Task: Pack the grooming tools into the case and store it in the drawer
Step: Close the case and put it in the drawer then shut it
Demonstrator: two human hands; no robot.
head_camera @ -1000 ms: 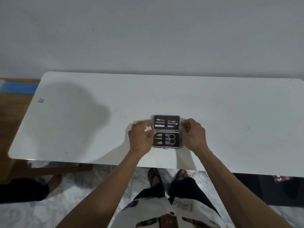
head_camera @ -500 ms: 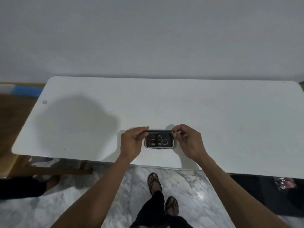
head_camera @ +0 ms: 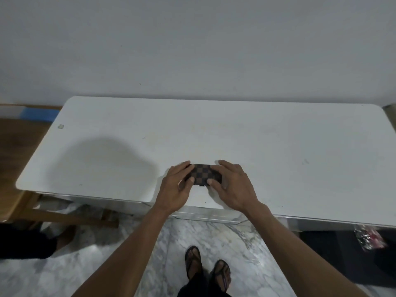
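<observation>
The grooming case [head_camera: 202,174] lies shut on the white table [head_camera: 278,151], near its front edge. Its lid shows a brown and black checker pattern. The tools inside are hidden. My left hand [head_camera: 175,187] grips the case's left end, thumb at the front edge and fingers over the top. My right hand [head_camera: 230,185] presses on the case's right end, fingers spread across the lid and thumb at the front.
A drawer front [head_camera: 210,217] shows under the table edge below my hands. Wooden furniture [head_camera: 19,146] stands at the left, with a wooden frame beneath. Another person's foot [head_camera: 64,236] is on the marble floor at left. A dark bag [head_camera: 364,254] sits under the table's right side.
The case lay open with the tools showing. Both hands folded the far half down toward me, and the lid is now shut with my hands pressing on it.
</observation>
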